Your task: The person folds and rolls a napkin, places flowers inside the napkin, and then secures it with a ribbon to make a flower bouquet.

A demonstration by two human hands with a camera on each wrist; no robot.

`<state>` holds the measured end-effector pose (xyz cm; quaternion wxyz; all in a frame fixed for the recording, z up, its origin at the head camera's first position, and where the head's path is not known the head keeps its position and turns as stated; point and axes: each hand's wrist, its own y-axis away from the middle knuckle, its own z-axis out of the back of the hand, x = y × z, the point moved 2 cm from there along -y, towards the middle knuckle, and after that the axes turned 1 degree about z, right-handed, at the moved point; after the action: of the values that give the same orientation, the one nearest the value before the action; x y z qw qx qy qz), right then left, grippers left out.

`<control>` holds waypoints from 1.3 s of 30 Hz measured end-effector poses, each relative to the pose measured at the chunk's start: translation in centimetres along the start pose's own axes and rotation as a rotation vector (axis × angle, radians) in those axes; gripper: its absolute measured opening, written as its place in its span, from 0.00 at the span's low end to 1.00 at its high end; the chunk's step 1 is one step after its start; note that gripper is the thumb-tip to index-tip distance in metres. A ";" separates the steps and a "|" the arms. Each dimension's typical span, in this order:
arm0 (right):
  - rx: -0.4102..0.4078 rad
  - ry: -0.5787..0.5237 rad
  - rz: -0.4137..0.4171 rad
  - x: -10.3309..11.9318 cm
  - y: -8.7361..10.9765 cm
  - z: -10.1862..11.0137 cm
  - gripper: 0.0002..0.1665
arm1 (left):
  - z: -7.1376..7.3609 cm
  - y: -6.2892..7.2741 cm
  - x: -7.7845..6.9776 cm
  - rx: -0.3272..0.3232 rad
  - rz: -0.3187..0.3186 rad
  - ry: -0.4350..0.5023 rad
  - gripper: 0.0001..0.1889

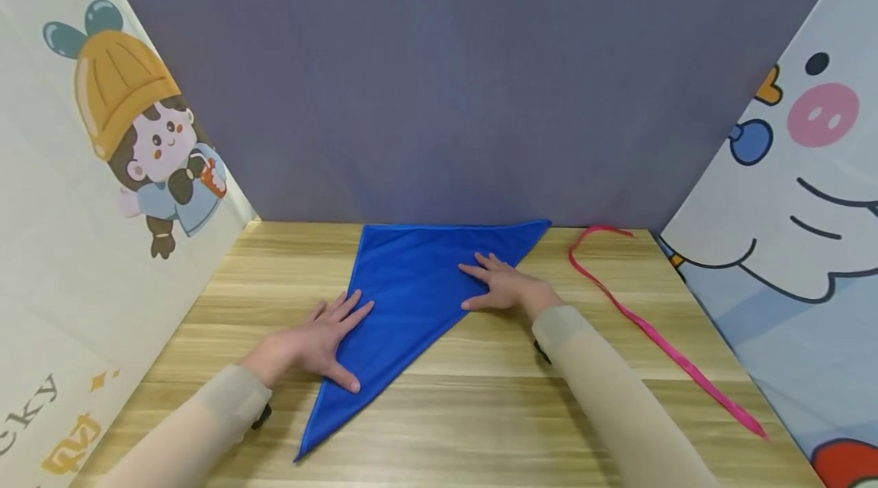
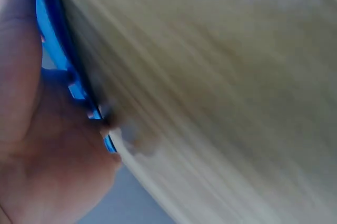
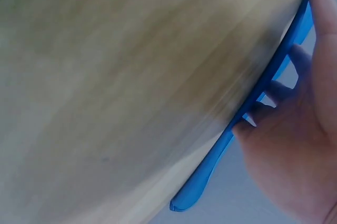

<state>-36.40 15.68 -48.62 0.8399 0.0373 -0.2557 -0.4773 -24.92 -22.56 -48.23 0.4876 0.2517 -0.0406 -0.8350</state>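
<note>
A blue cloth (image 1: 411, 282), folded into a triangle, lies flat on the wooden table. Its long slanted edge faces the lower right, and one tip points toward the near left. My left hand (image 1: 318, 343) rests on its left side with fingers and thumb spread. On the slanted edge at the right, my right hand (image 1: 504, 286) touches the cloth, its fingers extended. In the left wrist view the left hand (image 2: 52, 145) is seen from the palm side against the blue fabric. The right wrist view shows the right hand (image 3: 295, 124) with its fingertips along the cloth's edge (image 3: 197, 184).
A long pink ribbon (image 1: 658, 339) lies in a curve along the table's right side. The wooden table (image 1: 466, 427) ends at a grey back panel (image 1: 466, 76). Printed side panels with cartoon figures stand at the left (image 1: 62, 244) and right (image 1: 789, 244).
</note>
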 end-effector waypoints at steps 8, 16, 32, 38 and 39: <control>0.012 -0.002 -0.003 0.1 0.1 -0.1 0.55 | -0.1 -1.0 -1.0 -0.002 -0.018 0.004 0.80; 0.008 0.005 0.004 0.2 0.0 0.0 0.55 | -0.2 -1.8 -2.0 0.033 -0.010 -0.060 0.81; -0.014 0.168 0.201 5.3 1.6 -2.3 0.50 | -0.3 -2.9 -3.1 0.073 0.008 -0.112 0.82; 0.136 0.318 0.405 11.4 3.1 -5.9 0.44 | -0.5 -3.1 -2.8 0.080 0.031 -0.136 0.83; 0.158 0.342 0.417 11.9 3.3 -6.3 0.44 | -0.5 -3.1 -2.7 0.078 0.028 -0.138 0.83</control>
<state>-25.97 6.54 -48.38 0.9455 0.1292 -0.1488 -0.2593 -26.04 -18.57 -48.61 0.4852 0.2118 -0.1100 -0.8412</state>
